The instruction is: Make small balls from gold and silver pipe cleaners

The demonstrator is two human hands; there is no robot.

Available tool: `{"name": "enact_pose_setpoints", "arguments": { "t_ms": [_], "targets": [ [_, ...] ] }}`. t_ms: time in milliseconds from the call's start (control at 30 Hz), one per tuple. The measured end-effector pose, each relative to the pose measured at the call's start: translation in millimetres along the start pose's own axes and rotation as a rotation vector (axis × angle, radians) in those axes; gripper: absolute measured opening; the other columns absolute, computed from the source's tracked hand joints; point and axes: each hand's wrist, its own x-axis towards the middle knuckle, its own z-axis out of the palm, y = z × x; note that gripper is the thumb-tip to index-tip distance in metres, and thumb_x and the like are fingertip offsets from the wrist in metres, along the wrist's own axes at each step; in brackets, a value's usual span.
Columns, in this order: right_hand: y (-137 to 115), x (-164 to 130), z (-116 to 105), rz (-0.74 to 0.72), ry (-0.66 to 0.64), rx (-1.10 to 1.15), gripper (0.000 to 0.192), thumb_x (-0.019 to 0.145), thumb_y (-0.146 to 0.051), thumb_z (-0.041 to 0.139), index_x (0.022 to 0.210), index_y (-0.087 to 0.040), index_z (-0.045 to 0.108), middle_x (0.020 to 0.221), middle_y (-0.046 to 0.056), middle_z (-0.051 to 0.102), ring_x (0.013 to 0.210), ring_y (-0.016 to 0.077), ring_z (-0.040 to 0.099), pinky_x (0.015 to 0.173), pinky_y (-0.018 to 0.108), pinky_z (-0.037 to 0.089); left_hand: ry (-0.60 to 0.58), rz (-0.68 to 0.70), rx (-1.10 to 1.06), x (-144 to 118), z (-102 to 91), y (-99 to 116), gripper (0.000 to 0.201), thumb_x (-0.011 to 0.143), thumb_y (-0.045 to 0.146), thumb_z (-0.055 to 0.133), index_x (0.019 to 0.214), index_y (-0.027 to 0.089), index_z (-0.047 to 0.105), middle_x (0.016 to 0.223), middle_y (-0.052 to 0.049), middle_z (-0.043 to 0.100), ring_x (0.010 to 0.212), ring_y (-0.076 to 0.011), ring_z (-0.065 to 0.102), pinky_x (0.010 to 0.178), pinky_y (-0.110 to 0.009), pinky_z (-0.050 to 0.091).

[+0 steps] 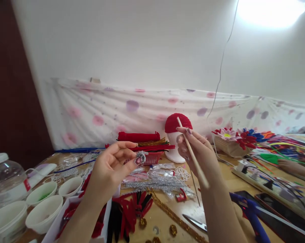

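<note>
Fingers (132, 152) of the left hand (109, 172) pinch a small silver tinsel coil (141, 156) between thumb and fingertips, lifting it clear of the wooden worktop (165, 219) at centre frame. The right hand (200, 152) closes on a thin pale wooden stick (193, 153), gripped near its far end so that the shaft slants down to the right; its far tip stands in front of a red knitted cap (174, 122) on a white foam head stand (174, 148). Coil and stick are near each other but apart, both raised into view, probably so the fine work can be seen closely.

On the worktop below lie silver tinsel stems (155, 182), red and black pipe-cleaner pieces (132, 212), a gold tinsel stem (175, 217) and steel scissors (195, 222). White round bowls (45, 212) and a clear plastic jar (5, 179) sit at the near left; a blue glue gun (251, 212) lies at the near right. Coloured pipe-cleaner flowers (240, 136) stand at the far right, against a dotted white cloth (132, 111).
</note>
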Motion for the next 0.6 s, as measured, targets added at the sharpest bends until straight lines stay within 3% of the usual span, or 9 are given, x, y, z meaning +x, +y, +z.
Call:
{"name": "enact_pose_setpoints", "arguments": {
  "t_ms": [100,167,267,367,467,533,600],
  "targets": [
    [17.8,12.6,-7.5,0.048,-0.08,-0.07,0.037,0.075,-0.044,0.078,0.102,-0.02,0.072,0.087,0.008,0.076,0.064,0.0149,0.065,0.054,0.025,0.049,0.006,-0.047,-0.032,3.6,-3.3,3.0,0.025,0.065,0.016,0.084,0.088,0.021,0.076,0.07,0.003,0.071,0.068,-0.0084,0.065,0.064,-0.013,0.049],
    [29.0,21.3,-17.4,0.02,-0.11,-0.32,0.034,0.077,-0.047,0.075,0.095,-0.018,0.069,0.082,0.008,0.076,0.065,0.018,0.066,0.059,0.03,0.052,0.004,-0.093,-0.084,7.9,-5.8,3.0,0.027,0.061,0.016,0.086,0.086,0.019,0.076,0.069,0.002,0.07,0.067,-0.0087,0.063,0.062,-0.014,0.048],
    [38.5,34.1,-37.8,-0.185,0.026,-0.93,0.033,0.087,-0.047,0.06,0.07,-0.02,0.063,0.061,0.005,0.064,0.057,0.0192,0.057,0.058,0.033,0.045,-0.005,-0.133,-0.141,15.7,-11.0,-1.5,0.029,0.059,0.017,0.089,0.086,0.018,0.078,0.07,0.0,0.07,0.068,-0.0094,0.062,0.062,-0.014,0.048],
    [38.2,42.5,-58.2,-0.36,0.135,-1.255,0.031,0.087,-0.036,0.054,0.06,-0.021,0.059,0.067,0.008,0.059,0.068,0.0238,0.055,0.065,0.038,0.041,-0.053,-0.157,-0.153,22.6,-17.1,-9.5,0.032,0.06,0.02,0.092,0.09,0.018,0.078,0.073,-0.001,0.071,0.07,-0.0094,0.063,0.063,-0.014,0.048],
    [35.1,39.8,-63.1,-0.337,-0.006,-1.1,0.021,0.094,-0.03,0.046,0.096,-0.02,0.064,0.076,0.005,0.06,0.068,0.0205,0.055,0.064,0.034,0.042,-0.112,-0.191,-0.165,25.7,-19.3,-16.1,0.035,0.061,0.023,0.093,0.093,0.018,0.079,0.074,-0.001,0.071,0.07,-0.0097,0.062,0.063,-0.015,0.048],
    [34.0,31.4,-53.6,-0.256,-0.152,-0.907,0.025,0.1,-0.031,0.041,0.121,-0.023,0.052,0.072,-0.002,0.054,0.058,0.0152,0.049,0.054,0.027,0.038,-0.131,-0.215,-0.194,25.0,-17.1,-17.8,0.035,0.061,0.022,0.093,0.093,0.018,0.078,0.074,-0.001,0.07,0.069,-0.0096,0.061,0.062,-0.015,0.048],
    [33.2,20.6,-37.3,-0.243,-0.269,-0.784,0.02,0.103,-0.033,0.04,0.119,-0.025,0.049,0.068,-0.005,0.047,0.053,0.0125,0.043,0.048,0.024,0.033,-0.142,-0.246,-0.241,22.4,-12.8,-17.1,0.036,0.061,0.021,0.093,0.093,0.018,0.078,0.072,0.0,0.068,0.067,-0.0096,0.06,0.061,-0.016,0.047]
  ]
}}
